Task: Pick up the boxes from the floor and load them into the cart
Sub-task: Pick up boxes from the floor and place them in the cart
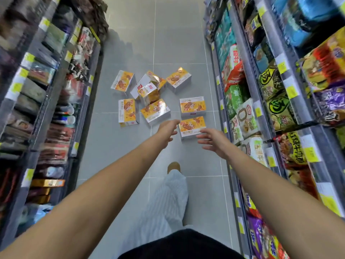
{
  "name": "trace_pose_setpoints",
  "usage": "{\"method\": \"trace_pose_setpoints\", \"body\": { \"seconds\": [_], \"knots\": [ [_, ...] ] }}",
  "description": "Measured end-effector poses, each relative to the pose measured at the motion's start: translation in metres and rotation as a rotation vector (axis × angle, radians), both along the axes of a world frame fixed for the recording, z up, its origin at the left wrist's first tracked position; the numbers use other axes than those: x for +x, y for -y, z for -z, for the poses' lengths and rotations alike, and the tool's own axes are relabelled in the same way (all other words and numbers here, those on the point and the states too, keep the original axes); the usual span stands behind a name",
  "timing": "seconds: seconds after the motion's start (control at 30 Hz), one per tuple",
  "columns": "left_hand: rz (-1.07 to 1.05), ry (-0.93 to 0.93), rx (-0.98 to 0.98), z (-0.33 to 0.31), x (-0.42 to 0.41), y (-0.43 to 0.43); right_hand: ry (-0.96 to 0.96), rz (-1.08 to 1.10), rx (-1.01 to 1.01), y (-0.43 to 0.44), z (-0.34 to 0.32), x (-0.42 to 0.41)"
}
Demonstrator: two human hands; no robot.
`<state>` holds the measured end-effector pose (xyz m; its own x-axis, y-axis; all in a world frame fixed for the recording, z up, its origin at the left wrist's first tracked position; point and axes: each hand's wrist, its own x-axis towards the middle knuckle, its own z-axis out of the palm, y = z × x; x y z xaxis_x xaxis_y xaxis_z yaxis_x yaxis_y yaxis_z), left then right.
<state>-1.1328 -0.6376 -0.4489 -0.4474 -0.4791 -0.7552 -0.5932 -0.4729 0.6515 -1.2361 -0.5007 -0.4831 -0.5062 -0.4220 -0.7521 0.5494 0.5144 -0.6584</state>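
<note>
- Grey tiled floor (130, 43) runs up the middle of a narrow shop aisle, with bare tiles beyond the spill and in front of it.
- Left shelving (46, 90) hems the aisle with dark, blurred packets and yellow price tags whose print cannot be read.
- Yellow-and-white boxes (127, 112) lie scattered mid-aisle, clear of both shelf bases. Each carries a red logo and Chinese characters too small to read, and one in the middle heap has its flaps open.
- Left hand (168, 130) reaches forward, fingers relaxed and holding nothing, just left of the nearest box.
- Striped trouser leg (166, 199) and tan shoe (173, 166) stand on the tiles short of the pile.
- Nearest box (191, 126) lies flat on the floor.
- Right hand (212, 140), fingers spread and empty, overlaps that box's lower right corner; contact cannot be told.
- Right shelving (270, 139) crowds in with red, green and purple snack bags lettered in Chinese.
</note>
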Motion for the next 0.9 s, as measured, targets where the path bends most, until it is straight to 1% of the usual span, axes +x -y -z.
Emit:
{"method": "trace_pose_setpoints", "body": {
  "seconds": [0.17, 0.3, 0.47, 0.63, 0.7, 0.8, 0.9],
  "knots": [
    [0.083, 0.040, 0.007, 0.014, -0.088, 0.046, 0.029, 0.039, 0.087, 0.038, 0.026, -0.076],
    [0.090, 0.064, 0.027, 0.032, -0.134, 0.069, 0.056, 0.096, 0.124, 0.057, 0.047, -0.114],
    [0.163, 0.133, -0.004, 0.075, -0.188, 0.091, 0.098, 0.160, 0.180, 0.080, 0.085, -0.159],
    [0.225, 0.184, -0.014, 0.138, -0.230, 0.105, 0.115, 0.209, 0.245, 0.099, 0.151, -0.218],
    [0.227, 0.211, -0.001, 0.186, -0.254, 0.108, 0.128, 0.228, 0.268, 0.104, 0.198, -0.245],
    [0.199, 0.235, 0.016, 0.232, -0.273, 0.109, 0.125, 0.225, 0.305, 0.110, 0.243, -0.268],
    [0.149, 0.279, 0.037, 0.301, -0.299, 0.112, 0.118, 0.199, 0.347, 0.121, 0.317, -0.297]
  ]
}}
